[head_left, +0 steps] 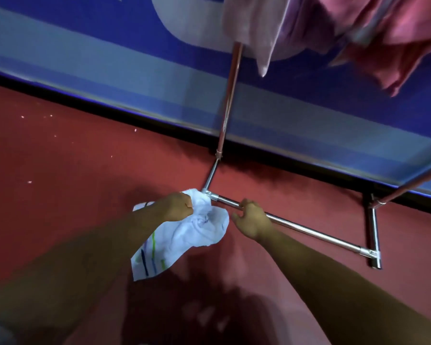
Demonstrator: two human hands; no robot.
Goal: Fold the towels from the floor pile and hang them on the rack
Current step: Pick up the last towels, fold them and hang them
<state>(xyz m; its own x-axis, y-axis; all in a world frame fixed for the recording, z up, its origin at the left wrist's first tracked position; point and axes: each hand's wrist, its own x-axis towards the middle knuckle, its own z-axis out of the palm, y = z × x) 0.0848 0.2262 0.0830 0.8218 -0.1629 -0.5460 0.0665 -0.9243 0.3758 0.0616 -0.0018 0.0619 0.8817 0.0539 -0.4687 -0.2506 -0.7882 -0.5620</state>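
A crumpled white towel with blue and green stripes hangs from my left hand, which grips its upper part in a fist above the red floor. My right hand is just to the right of the towel, fingers loosely curled, holding nothing, in front of the rack's lower chrome bar. The metal rack rises toward the top of the view, where pink towels and a pale pink one hang.
The red floor spreads to the left and below. A blue and white wall runs behind the rack. The rack's right foot stands on the floor at the right. My shadow darkens the floor near the bottom.
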